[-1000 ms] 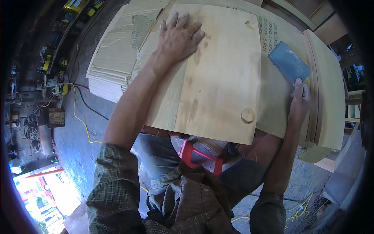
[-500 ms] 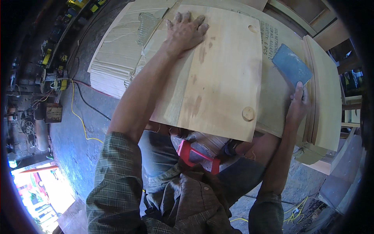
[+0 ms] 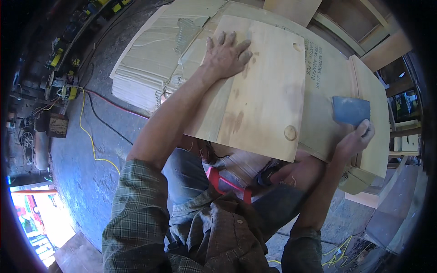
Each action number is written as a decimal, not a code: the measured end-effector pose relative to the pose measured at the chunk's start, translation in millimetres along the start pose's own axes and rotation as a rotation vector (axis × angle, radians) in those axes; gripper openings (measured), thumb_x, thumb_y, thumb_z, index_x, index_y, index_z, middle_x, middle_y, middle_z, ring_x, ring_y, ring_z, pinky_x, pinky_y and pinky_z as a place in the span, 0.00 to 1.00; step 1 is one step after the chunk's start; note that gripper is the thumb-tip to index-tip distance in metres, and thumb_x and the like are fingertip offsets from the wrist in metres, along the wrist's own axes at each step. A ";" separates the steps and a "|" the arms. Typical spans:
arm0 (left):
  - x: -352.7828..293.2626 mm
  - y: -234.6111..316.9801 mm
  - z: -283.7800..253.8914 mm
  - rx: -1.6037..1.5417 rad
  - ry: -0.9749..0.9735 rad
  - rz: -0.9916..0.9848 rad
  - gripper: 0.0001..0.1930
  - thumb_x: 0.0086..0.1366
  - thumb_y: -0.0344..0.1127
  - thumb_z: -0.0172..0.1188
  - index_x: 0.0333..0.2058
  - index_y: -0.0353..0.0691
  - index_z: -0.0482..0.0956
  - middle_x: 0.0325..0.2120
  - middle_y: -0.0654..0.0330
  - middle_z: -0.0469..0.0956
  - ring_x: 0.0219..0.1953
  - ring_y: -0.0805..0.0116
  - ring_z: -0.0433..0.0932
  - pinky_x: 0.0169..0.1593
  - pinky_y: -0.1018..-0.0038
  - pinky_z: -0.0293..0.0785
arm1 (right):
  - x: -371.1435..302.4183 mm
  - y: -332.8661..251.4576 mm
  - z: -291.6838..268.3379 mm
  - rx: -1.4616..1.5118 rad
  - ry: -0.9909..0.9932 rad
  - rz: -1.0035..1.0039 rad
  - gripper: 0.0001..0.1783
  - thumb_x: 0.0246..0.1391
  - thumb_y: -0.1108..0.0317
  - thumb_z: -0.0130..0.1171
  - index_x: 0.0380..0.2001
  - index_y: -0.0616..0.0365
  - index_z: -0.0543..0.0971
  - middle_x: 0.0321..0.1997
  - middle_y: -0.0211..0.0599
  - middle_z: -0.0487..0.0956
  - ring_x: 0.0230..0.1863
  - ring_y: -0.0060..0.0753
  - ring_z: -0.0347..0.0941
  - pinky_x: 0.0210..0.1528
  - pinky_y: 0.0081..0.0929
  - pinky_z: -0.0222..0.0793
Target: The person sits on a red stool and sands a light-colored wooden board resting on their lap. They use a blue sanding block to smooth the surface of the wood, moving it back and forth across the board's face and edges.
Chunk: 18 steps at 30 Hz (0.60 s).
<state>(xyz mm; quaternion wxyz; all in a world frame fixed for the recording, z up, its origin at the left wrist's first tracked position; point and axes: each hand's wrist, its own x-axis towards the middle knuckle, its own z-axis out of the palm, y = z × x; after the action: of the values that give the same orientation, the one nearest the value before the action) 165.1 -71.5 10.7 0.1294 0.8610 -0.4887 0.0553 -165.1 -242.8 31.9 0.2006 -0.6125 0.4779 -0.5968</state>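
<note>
A pale wooden panel (image 3: 268, 91) with brown stains and two round recesses along its right side lies over flattened cardboard. My left hand (image 3: 225, 57) rests flat on its upper left part, fingers spread. To the right of the panel, my right hand (image 3: 357, 141) pinches the lower edge of a blue-grey sheet of sandpaper (image 3: 351, 110) between thumb and fingers. The sheet is held up, apart from the panel, over the cardboard and the boards at the right.
Stacked cardboard (image 3: 141, 75) lies under and left of the panel. Long pale boards (image 3: 373, 123) stand at the right edge. A red plastic stool (image 3: 227, 184) shows between my legs. Yellow cable (image 3: 93, 141) runs across the floor, and wooden frames (image 3: 341, 32) are at the far right.
My right hand has moved slightly down and right with the sandpaper, which has turned more level. My left hand remains flat on the panel; the whole view has shifted a little.
</note>
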 end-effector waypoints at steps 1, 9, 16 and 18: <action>-5.0 0.9 -2.0 0.008 -0.031 0.035 0.28 0.68 0.62 0.43 0.63 0.61 0.66 0.66 0.52 0.59 0.69 0.44 0.52 0.66 0.37 0.45 | 4.3 -4.0 -1.4 0.070 -0.007 0.042 0.19 0.65 0.56 0.51 0.47 0.62 0.74 0.42 0.39 0.75 0.42 0.31 0.71 0.45 0.31 0.69; 20.8 -14.7 -0.9 -0.040 -0.061 0.023 0.29 0.68 0.62 0.40 0.65 0.63 0.63 0.68 0.53 0.55 0.70 0.43 0.49 0.67 0.36 0.42 | 5.2 -29.0 46.3 0.449 -0.405 0.055 0.19 0.65 0.60 0.51 0.54 0.57 0.73 0.51 0.41 0.75 0.53 0.34 0.71 0.59 0.32 0.65; 28.7 -25.3 -1.0 -0.095 -0.132 0.088 0.28 0.68 0.60 0.44 0.65 0.61 0.64 0.67 0.49 0.55 0.69 0.45 0.51 0.68 0.41 0.46 | -60.4 -116.2 126.3 -0.064 -0.933 -0.018 0.28 0.50 0.49 0.63 0.48 0.56 0.77 0.47 0.44 0.80 0.49 0.38 0.76 0.54 0.32 0.68; 23.3 -48.9 7.5 -0.246 -0.050 0.137 0.29 0.68 0.59 0.46 0.64 0.59 0.65 0.67 0.46 0.54 0.70 0.45 0.51 0.69 0.48 0.47 | -67.7 -129.6 154.1 -0.182 -0.975 -0.118 0.28 0.49 0.46 0.63 0.47 0.56 0.77 0.47 0.45 0.80 0.48 0.42 0.77 0.53 0.36 0.69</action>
<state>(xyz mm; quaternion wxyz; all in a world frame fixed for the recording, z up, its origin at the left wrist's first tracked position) 218.8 -69.0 0.5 0.2176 0.8045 -0.5523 -0.0178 33.4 -177.0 69.3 0.3123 -0.8613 0.3432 -0.2071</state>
